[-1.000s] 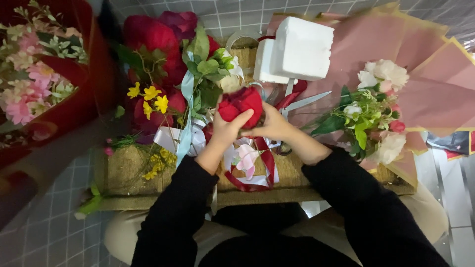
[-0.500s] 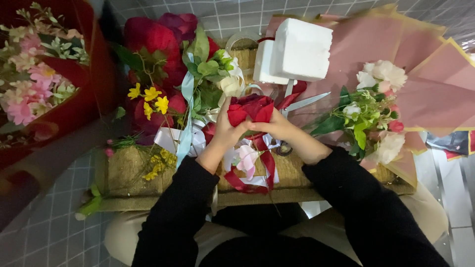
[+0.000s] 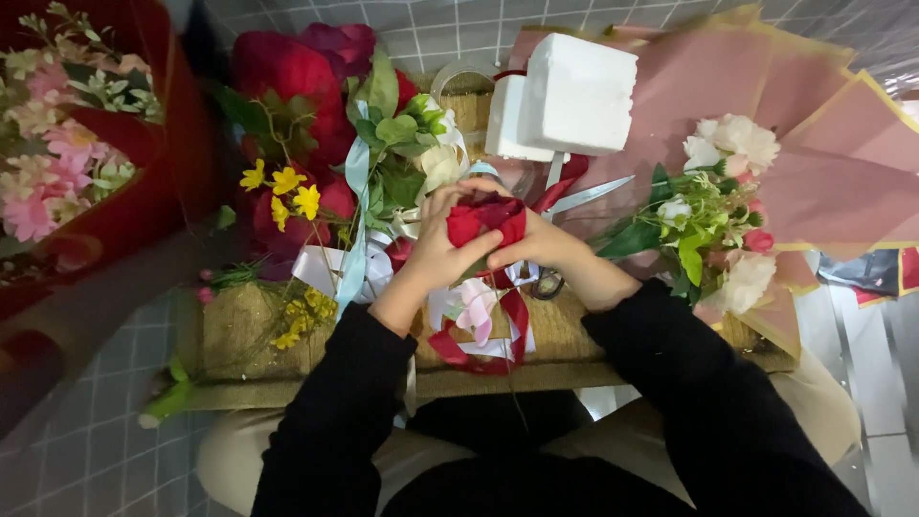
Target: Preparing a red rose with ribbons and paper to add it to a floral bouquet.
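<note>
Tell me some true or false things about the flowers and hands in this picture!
1. Both hands hold a red flower. True: the left hand and right hand close around the red flower.
2. The white foam blocks lie on the person's lap. False: the white foam blocks sit beyond the hands, near the pink wrapping paper.
3. Small yellow flowers show to the left of the hands. True: the yellow flowers sit there beside big dark red blooms.
4. The person's sleeves are white. False: the sleeves are black.
5. A red ribbon lies below the hands. True: the red ribbon loops there.
</note>
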